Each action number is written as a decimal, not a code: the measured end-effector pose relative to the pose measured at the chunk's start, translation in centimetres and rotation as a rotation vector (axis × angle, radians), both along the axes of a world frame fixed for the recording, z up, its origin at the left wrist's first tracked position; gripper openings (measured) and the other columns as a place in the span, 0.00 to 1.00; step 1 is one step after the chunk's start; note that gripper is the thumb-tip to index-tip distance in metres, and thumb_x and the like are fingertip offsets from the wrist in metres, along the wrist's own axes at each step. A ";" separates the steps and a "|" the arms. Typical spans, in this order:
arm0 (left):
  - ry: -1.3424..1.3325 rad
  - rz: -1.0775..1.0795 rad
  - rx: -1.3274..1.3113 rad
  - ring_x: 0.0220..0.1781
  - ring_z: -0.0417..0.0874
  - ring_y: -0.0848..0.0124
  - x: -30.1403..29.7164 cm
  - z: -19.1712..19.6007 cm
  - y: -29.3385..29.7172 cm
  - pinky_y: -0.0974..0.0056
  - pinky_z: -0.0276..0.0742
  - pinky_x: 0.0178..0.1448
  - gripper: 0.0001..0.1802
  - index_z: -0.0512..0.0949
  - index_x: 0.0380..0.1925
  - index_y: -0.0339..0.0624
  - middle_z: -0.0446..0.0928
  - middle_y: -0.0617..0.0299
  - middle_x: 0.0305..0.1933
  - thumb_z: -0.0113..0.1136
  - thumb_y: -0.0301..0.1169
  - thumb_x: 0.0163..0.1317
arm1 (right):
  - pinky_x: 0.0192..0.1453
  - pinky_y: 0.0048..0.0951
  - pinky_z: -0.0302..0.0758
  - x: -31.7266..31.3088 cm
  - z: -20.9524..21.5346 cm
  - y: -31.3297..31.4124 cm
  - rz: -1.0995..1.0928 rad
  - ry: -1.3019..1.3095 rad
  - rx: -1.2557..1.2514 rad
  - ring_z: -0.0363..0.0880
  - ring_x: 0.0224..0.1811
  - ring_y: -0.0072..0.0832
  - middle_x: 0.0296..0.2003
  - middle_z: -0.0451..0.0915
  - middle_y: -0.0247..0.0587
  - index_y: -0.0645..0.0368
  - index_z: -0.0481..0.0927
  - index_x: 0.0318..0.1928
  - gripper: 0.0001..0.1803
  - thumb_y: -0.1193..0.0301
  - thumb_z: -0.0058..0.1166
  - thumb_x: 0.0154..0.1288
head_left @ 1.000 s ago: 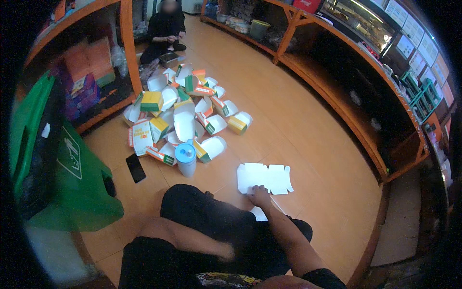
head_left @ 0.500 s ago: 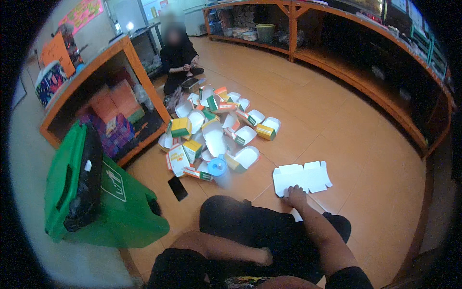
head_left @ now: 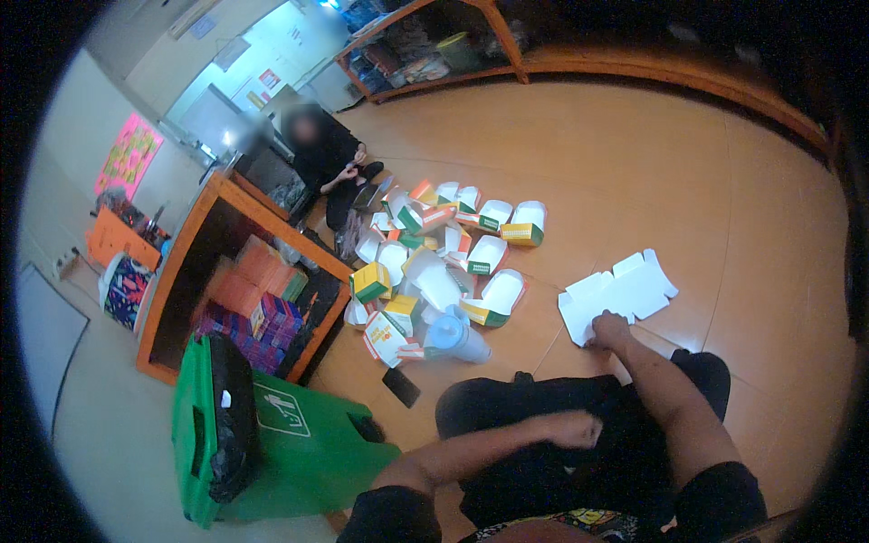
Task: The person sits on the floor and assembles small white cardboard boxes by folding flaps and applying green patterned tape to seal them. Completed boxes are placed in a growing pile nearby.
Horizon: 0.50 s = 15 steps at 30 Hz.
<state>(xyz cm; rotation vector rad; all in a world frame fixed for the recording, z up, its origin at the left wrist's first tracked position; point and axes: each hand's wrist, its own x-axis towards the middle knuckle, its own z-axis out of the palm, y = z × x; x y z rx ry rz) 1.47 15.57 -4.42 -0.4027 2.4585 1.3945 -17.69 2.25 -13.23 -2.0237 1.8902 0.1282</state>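
Note:
A flat, unfolded white cardboard box blank (head_left: 625, 291) with cut flaps lies on the floor ahead of my right knee. My right hand (head_left: 611, 329) grips its near edge, fingers closed on it. Over my lap, my left hand (head_left: 577, 429) is closed in a loose fist; whatever may be inside it is hidden. Left of the blank spreads a pile of folded food boxes (head_left: 434, 281), white inside with yellow, green and orange outsides. A clear tumbler with a blue lid (head_left: 457, 338) touches the near side of the pile.
A black phone (head_left: 401, 387) lies on the floor near my left knee. The green wheeled bin (head_left: 299, 462) and an orange wooden shelf (head_left: 204, 231) stand at left. Another person (head_left: 326, 154) sits beyond the pile. A long wooden shelf (head_left: 625, 68) runs along the back.
My view has turned, so the scene sits tilted and shifted. My left hand has risen from low on my lap toward the right hand. The right hand stays at the blank's near edge.

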 end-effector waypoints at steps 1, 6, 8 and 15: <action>0.049 0.079 -0.020 0.32 0.80 0.54 0.0 1.3 -1.8 0.51 0.74 0.39 0.10 0.77 0.31 0.36 0.79 0.47 0.29 0.54 0.33 0.59 | 0.51 0.44 0.78 0.0 0.0 0.0 0.001 -0.004 0.019 0.80 0.49 0.41 0.46 0.79 0.49 0.58 0.83 0.43 0.31 0.45 0.67 0.48; 0.210 0.624 -0.094 0.31 0.78 0.71 0.1 3.2 -11.5 0.61 0.75 0.37 0.10 0.77 0.33 0.36 0.79 0.59 0.30 0.56 0.33 0.63 | 0.50 0.40 0.79 0.2 0.3 -0.8 -0.003 -0.035 0.060 0.82 0.46 0.41 0.42 0.82 0.45 0.54 0.85 0.40 0.30 0.43 0.67 0.45; 0.290 0.783 -0.096 0.29 0.76 0.74 -2.1 3.8 -14.2 0.65 0.73 0.34 0.09 0.77 0.34 0.37 0.77 0.62 0.29 0.57 0.33 0.65 | 0.50 0.40 0.78 -1.5 -1.3 -1.8 -0.005 -0.045 0.067 0.82 0.46 0.40 0.42 0.83 0.46 0.53 0.85 0.40 0.30 0.42 0.67 0.45; 0.261 1.376 0.105 0.44 0.80 0.64 -1.7 -6.9 -18.2 0.61 0.74 0.51 0.13 0.75 0.43 0.34 0.79 0.54 0.42 0.57 0.31 0.62 | 0.53 0.44 0.76 -3.8 0.2 -4.9 -0.183 -0.346 -0.023 0.81 0.48 0.46 0.44 0.82 0.51 0.57 0.80 0.50 0.34 0.44 0.63 0.51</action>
